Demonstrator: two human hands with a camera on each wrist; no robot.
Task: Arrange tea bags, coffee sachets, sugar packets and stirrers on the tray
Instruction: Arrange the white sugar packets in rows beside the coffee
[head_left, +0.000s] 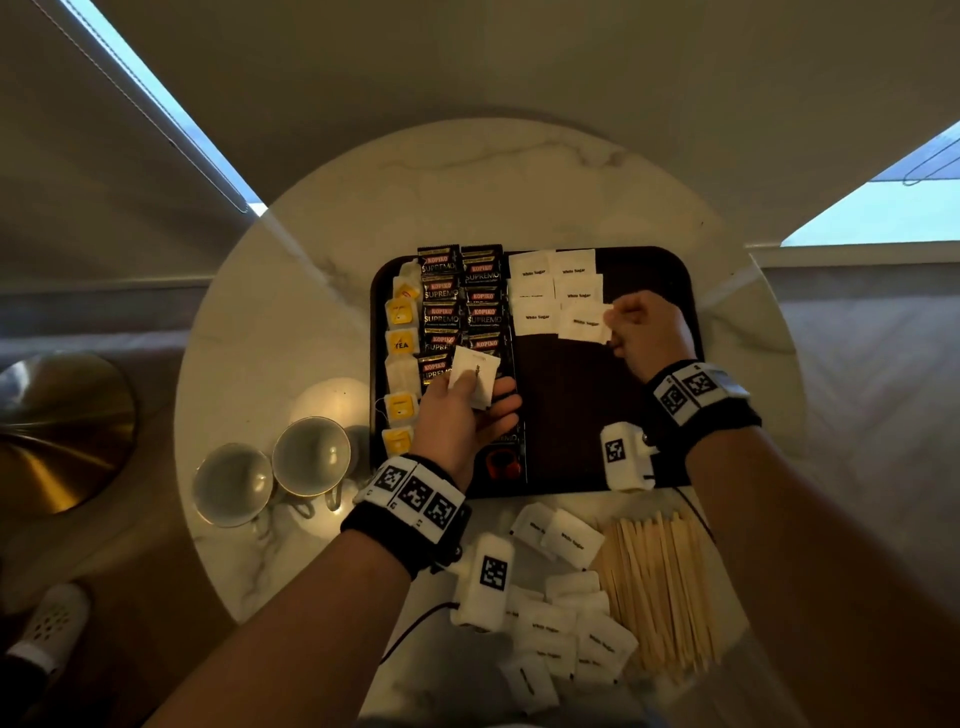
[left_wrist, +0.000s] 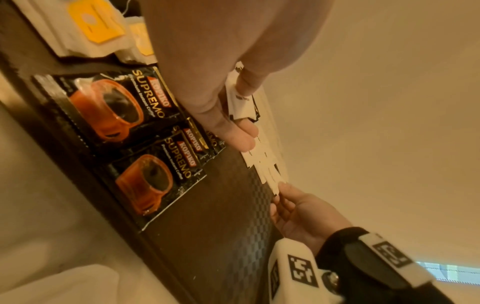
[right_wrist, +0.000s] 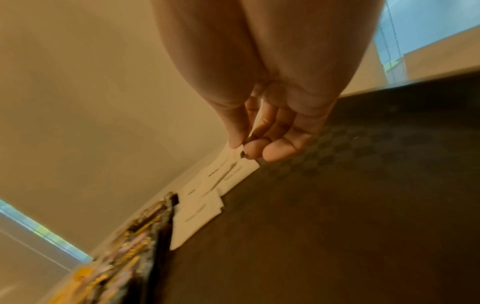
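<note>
only the head view shows the round marble worktop (head_left: 322, 218). the left hand (head_left: 462, 415) grips flat white sugar packets (head_left: 474, 379). the right hand (head_left: 649, 332) pinches one sugar packet (head_left: 584, 322) on the dark checkered tray (head_left: 571, 405).

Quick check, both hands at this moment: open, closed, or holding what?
Left hand: holds a small stack of sugar packets over the coffee sachets.
Right hand: pinches one sugar packet at its edge on the tray.

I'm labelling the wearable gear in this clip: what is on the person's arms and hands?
Both forearms are bare, with no sleeves or gloves. Each wrist has a black wristband topped by a white strip of square black-and-white markers. A white camera block with its own marker hangs beneath each wrist, trailing a thin black cable.
</note>
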